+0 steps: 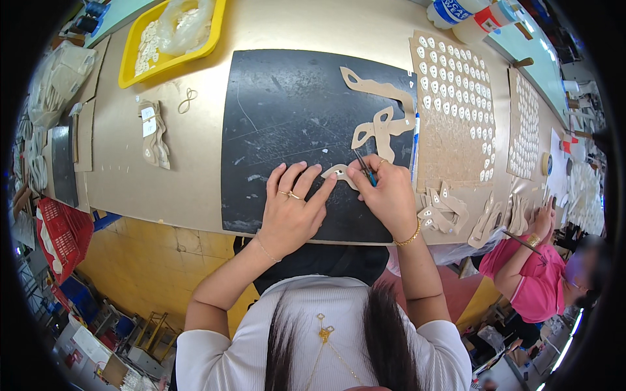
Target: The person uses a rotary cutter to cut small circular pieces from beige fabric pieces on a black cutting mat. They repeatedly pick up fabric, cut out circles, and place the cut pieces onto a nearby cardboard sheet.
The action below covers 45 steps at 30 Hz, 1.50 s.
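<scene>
My left hand (291,207) lies on the black mat (274,104) with its fingers spread. Its index fingertip presses on a small curved beige piece (341,171) that has a white patch with a dark spot. My right hand (389,195) is closed, with thumb and fingertips at the right end of that piece. Held in the same hand is a small blue-handled tool (370,174) with two dark pointed tips, tweezers or snips; I cannot tell which. Just beyond it, several beige strap-like cut pieces (385,89) with oval holes lie on the mat.
At right, a brown board (453,146) bears rows of small white pieces; another such board (523,124) lies beyond. Beige pieces (443,210) sit near the front edge. A yellow tray (130,70) and a tied bundle (154,140) are at left. A co-worker in pink (531,277) sits at right.
</scene>
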Available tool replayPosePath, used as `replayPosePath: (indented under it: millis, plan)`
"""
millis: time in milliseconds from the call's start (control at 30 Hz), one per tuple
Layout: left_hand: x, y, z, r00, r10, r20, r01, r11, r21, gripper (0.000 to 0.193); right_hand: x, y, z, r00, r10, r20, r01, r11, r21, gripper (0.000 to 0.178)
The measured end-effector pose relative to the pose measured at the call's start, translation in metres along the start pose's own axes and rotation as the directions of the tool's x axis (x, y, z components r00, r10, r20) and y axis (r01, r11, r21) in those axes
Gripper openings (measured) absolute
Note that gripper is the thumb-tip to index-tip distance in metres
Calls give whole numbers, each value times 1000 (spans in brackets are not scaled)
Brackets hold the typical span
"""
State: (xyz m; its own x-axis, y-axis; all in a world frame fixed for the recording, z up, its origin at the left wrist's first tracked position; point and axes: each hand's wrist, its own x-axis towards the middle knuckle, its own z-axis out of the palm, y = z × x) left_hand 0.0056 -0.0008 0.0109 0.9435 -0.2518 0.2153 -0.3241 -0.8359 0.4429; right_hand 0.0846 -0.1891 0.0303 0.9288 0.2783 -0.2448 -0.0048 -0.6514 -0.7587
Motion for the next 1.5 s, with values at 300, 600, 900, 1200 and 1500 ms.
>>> replayPosePath:
  millis: [300, 600, 900, 1200, 1500]
  plan:
    - [3, 1, 0, 999, 31, 18, -33, 996, 89, 55, 0, -3, -2, 996, -88, -18, 88, 995, -37, 21]
    - [4, 1, -1, 998, 56, 10, -57, 992, 108, 49, 1, -6, -1, 997, -60, -43, 57, 996, -72, 23]
    - [6, 1, -3, 998, 60, 18, -62, 992, 110, 45, 4, -12, -3, 999, 50, 7, -50, 996, -78, 18]
    - [4, -3, 0, 997, 70, 36, -73, 991, 112, 53, 20, -10, -7, 992, 84, 97, -65, 982, -180, 20]
    - [2, -1, 6, 999, 41, 20, -43, 994, 104, 63, 26, -15, -12, 981, 110, 162, -68, 967, -245, 23]
